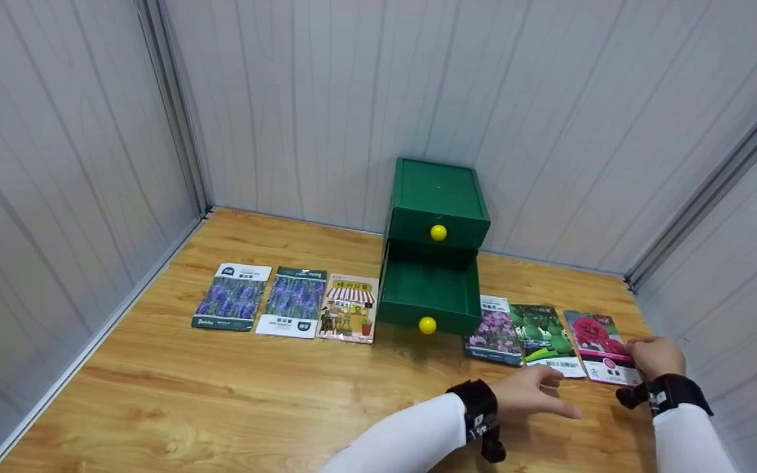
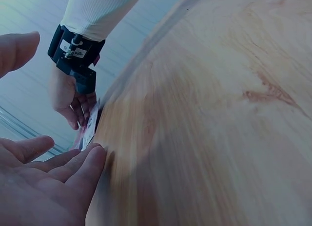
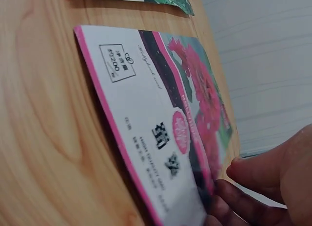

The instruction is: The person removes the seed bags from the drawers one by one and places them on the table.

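At the far right of the row lies a seed packet [image 1: 605,345] with a pink flower picture. My right hand [image 1: 658,358] holds its right edge; in the right wrist view the thumb [image 3: 253,170] and curled fingers meet at the border of that pink packet [image 3: 146,104]. My left hand [image 1: 529,393] hovers over the table front with fingers spread and nothing in them. Near it lie a green-pictured packet [image 1: 547,338] and a packet with purple-pink flowers [image 1: 495,332], whose upper left corner is hidden behind the drawer.
A green two-drawer cabinet [image 1: 441,187] stands against the back wall. Its lower drawer [image 1: 428,289] is pulled out; the upper one is closed. To its left lie two lavender packets [image 1: 232,295] and a packet with a striped awning [image 1: 349,309]. Walls enclose the wooden table [image 1: 221,401].
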`<control>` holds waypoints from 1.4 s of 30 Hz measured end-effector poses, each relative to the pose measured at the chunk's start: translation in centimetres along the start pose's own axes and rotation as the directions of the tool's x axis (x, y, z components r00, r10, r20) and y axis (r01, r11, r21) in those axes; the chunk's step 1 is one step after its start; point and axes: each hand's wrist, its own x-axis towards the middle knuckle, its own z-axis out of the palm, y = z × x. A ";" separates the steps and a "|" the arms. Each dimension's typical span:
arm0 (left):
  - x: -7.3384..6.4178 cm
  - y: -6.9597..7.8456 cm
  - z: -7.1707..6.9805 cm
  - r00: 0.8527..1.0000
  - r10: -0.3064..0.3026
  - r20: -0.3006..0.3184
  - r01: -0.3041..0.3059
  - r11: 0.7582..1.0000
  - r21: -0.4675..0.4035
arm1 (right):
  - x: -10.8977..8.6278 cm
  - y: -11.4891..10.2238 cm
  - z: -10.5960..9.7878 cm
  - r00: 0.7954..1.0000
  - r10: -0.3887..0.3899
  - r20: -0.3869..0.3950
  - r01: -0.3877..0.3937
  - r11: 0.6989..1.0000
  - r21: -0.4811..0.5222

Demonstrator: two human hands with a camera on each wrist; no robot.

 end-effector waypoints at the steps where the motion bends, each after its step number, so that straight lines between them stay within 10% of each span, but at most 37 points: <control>1: -0.2 0.0 -0.2 1.000 0.007 0.001 -0.007 1.000 -0.006 | 0.0 0.0 0.0 1.000 0.010 -0.002 -0.010 1.000 0.002; 8: -1.6 0.5 -1.8 0.997 0.070 0.021 -0.070 0.997 -0.019 | -0.5 -1.1 0.7 0.998 0.015 -0.056 -0.014 1.000 0.020; 17: -6.4 3.2 -6.3 0.972 0.232 0.023 -0.233 0.970 0.071 | -2.6 -4.8 3.2 0.974 -0.193 -0.117 0.193 0.981 -0.010; 24: -10.5 5.6 -11.0 0.904 0.427 0.024 -0.428 0.899 0.091 | -6.1 -8.9 6.2 0.931 -0.352 -0.100 0.360 0.930 0.071; 34: -14.1 7.5 -18.6 0.842 0.525 -0.128 -0.508 0.850 0.140 | -12.0 -13.6 9.5 0.857 -0.512 -0.063 0.515 0.847 0.129; 42: -15.2 7.5 -23.9 0.725 0.591 -0.354 -0.476 0.802 0.362 | -16.4 -15.8 11.8 0.750 -0.654 -0.099 0.661 0.743 0.102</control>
